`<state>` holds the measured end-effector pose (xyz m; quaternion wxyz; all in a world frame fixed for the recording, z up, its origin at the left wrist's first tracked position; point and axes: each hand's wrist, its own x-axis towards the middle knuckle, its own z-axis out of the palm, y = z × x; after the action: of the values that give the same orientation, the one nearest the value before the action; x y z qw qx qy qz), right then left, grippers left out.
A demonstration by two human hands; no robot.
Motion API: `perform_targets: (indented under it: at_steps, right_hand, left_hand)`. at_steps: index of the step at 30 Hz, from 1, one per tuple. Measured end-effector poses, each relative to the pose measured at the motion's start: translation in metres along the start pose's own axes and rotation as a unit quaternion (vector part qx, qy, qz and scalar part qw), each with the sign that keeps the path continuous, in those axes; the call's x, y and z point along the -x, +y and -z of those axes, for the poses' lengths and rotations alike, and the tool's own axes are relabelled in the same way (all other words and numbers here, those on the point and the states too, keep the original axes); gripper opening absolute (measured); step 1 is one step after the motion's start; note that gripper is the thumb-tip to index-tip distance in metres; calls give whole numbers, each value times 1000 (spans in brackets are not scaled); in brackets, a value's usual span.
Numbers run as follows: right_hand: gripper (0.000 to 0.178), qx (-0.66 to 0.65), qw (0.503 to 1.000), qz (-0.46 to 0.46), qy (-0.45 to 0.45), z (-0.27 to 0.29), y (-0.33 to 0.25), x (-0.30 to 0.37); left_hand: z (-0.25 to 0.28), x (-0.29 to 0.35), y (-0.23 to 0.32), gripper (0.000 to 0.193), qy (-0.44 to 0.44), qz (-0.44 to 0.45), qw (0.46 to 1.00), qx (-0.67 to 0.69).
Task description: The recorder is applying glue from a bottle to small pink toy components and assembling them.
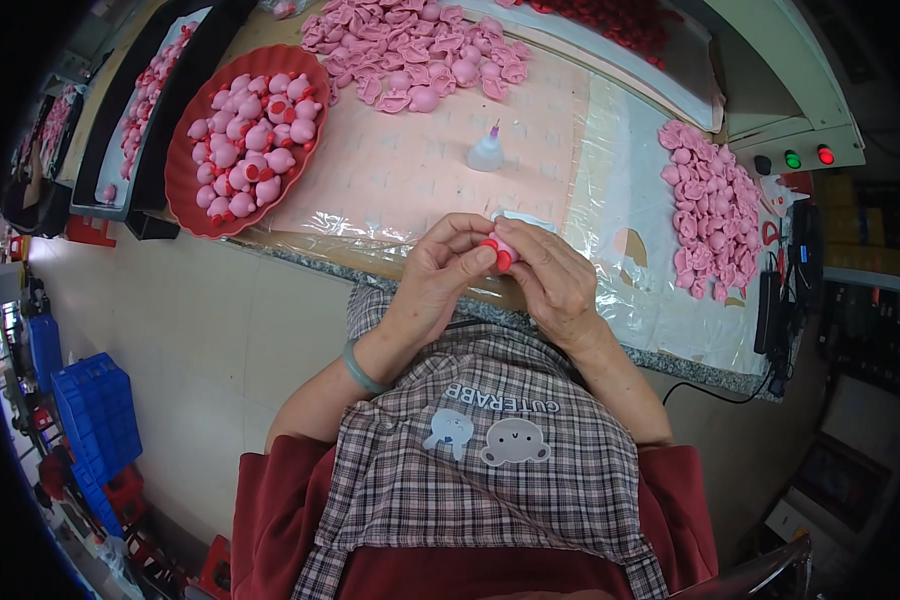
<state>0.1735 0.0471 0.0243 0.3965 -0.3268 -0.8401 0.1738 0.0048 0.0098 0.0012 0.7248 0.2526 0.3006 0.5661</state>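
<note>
Both hands meet at the table's near edge around a small pink rubbery figure with red parts. My left hand pinches it with thumb and fingertips from the left, and my right hand grips it from the right. Fingers cover much of it, so its full shape is hidden. Beyond the hands a small translucent squeeze bottle with a thin needle tip stands upright on the table. To the left, a red scalloped bowl holds many pink-and-red figures of similar look.
A heap of pink soft pieces lies at the far side, and another pink heap at the right. The plastic-covered table spans between. A machine with green and red lights stands far right. Blue crates sit on the floor.
</note>
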Motion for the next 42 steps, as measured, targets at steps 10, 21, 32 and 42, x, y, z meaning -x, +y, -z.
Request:
perform_targets:
  at_steps: [10,21,32,42]
  right_hand:
    - [39,-57,996,-74,-5,6,-6,-3]
    - [40,-146,978,-148,14,6,-10,-2]
    - [40,-122,981,-148,4,11,-20,-3]
    - [36,-82,990,-109,47,3,-18,5]
  left_hand:
    - [-1,0,3,25,-6,5,999,38]
    - [-2,3,1,34,-25,-41,999,20]
    - [-2,3,2,37,-22,-108,992,-67]
    - [6,3,-2,30,-41,-156,975,-150]
